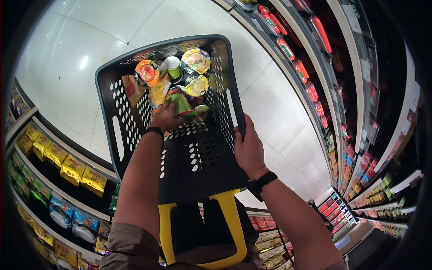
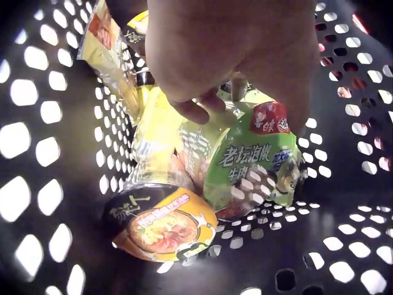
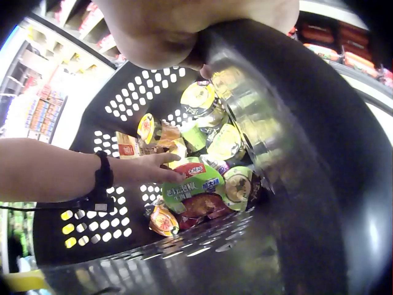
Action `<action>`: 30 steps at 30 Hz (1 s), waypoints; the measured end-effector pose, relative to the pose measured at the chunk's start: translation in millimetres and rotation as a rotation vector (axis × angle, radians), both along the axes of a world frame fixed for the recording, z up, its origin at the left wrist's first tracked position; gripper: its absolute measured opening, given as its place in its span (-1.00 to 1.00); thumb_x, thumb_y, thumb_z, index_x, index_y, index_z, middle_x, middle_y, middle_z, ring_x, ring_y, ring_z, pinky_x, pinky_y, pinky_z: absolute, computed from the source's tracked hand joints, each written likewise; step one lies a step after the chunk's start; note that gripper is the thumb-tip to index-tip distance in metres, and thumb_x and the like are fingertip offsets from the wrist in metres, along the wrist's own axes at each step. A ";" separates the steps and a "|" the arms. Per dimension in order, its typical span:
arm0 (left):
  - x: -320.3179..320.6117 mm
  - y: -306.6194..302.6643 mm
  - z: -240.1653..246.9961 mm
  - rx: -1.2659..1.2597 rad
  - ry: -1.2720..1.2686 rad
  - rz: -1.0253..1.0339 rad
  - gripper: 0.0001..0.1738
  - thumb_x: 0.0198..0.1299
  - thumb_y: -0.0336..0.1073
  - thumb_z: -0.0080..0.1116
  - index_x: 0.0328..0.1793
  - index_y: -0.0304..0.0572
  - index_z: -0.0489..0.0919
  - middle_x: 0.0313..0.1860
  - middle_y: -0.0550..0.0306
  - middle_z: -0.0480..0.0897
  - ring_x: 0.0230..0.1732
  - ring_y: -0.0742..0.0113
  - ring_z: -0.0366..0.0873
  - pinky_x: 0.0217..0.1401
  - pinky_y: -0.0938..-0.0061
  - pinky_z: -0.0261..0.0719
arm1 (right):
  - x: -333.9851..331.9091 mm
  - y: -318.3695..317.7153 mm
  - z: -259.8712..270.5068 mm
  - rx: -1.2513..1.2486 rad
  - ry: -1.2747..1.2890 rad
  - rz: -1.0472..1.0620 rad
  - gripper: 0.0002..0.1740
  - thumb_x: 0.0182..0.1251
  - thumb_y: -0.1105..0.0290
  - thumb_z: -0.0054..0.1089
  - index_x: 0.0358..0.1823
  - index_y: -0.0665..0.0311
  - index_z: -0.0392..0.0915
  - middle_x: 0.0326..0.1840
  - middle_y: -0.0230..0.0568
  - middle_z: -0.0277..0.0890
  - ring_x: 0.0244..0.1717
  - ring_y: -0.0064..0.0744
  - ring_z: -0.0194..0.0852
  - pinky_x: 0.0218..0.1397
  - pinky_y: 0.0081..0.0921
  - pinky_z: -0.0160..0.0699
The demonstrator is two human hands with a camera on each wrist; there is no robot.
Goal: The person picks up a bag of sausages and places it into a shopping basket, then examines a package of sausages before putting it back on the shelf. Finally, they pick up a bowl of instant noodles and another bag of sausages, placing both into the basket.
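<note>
A black perforated shopping basket (image 1: 105, 90) holds several instant-noodle bowls and packets. My left hand (image 1: 165, 118) reaches down into it and grips the upper edge of a green noodle packet (image 1: 182, 105). In the left wrist view the left hand (image 2: 233, 49) has thumb and fingertips curled onto the green packet (image 2: 258, 153), with an orange-lidded bowl (image 2: 163, 224) lying below it. In the right wrist view the left hand (image 3: 156, 169) meets the green packet (image 3: 193, 187). My right hand (image 1: 248, 148) grips the basket's right rim, fingers curled over the edge; the right hand (image 3: 178, 24) fills the top of its wrist view.
A yellow handle (image 1: 231, 211) rises from the basket's near side. Shelves of yellow and blue snack bags (image 1: 67, 166) run along the left, and shelves of red packets (image 1: 315, 90) along the right. White tiled floor (image 1: 90, 45) lies beyond the basket.
</note>
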State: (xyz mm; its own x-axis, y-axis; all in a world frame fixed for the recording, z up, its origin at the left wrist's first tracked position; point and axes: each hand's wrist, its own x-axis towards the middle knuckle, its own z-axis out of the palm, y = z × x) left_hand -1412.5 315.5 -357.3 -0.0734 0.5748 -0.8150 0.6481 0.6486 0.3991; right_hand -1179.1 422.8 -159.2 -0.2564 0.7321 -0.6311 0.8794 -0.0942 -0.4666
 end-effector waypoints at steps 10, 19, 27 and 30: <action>-2.6 3.9 7.0 0.079 0.033 -0.172 0.03 -0.19 0.21 0.49 0.45 0.09 0.33 0.52 -0.06 0.20 0.53 -0.05 0.12 0.54 0.03 0.13 | -0.3 1.5 0.4 -0.008 -0.009 0.007 -0.38 0.36 0.51 -0.03 0.45 0.18 0.10 -0.02 -0.10 0.61 -0.07 -0.03 0.64 0.01 -0.15 0.59; -7.8 -3.7 -3.8 0.122 0.028 -0.097 0.14 -0.26 0.17 0.52 0.52 0.18 0.22 0.52 -0.10 0.19 0.52 -0.15 0.12 0.52 0.01 0.17 | 0.3 3.0 -0.4 0.005 0.002 0.016 -0.38 0.36 0.52 -0.03 0.45 0.19 0.10 -0.02 -0.09 0.60 -0.07 -0.01 0.63 -0.01 -0.15 0.60; 11.1 2.0 25.0 0.013 0.144 -0.268 0.17 -0.22 0.13 0.41 0.60 0.20 0.10 0.46 -0.16 0.25 0.46 -0.13 0.22 0.44 0.02 0.28 | -1.1 2.3 0.3 -0.002 0.004 -0.014 -0.39 0.36 0.53 -0.04 0.44 0.19 0.12 -0.01 -0.09 0.60 -0.05 -0.04 0.64 0.02 -0.16 0.59; 5.9 3.5 34.0 0.022 0.120 -0.105 0.11 -0.20 0.12 0.39 0.56 0.07 0.19 0.42 -0.19 0.29 0.41 -0.21 0.27 0.43 0.03 0.31 | -0.2 1.7 0.6 0.007 0.024 -0.020 -0.40 0.36 0.53 -0.05 0.44 0.18 0.13 0.01 -0.09 0.59 -0.04 -0.06 0.63 0.03 -0.16 0.59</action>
State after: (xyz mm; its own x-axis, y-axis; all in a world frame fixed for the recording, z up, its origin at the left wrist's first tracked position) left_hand -1406.6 319.0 -323.3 -0.1082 0.6020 -0.7912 0.7556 0.5670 0.3280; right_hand -1179.4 424.4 -158.6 -0.2563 0.7417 -0.6198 0.8660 -0.1086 -0.4881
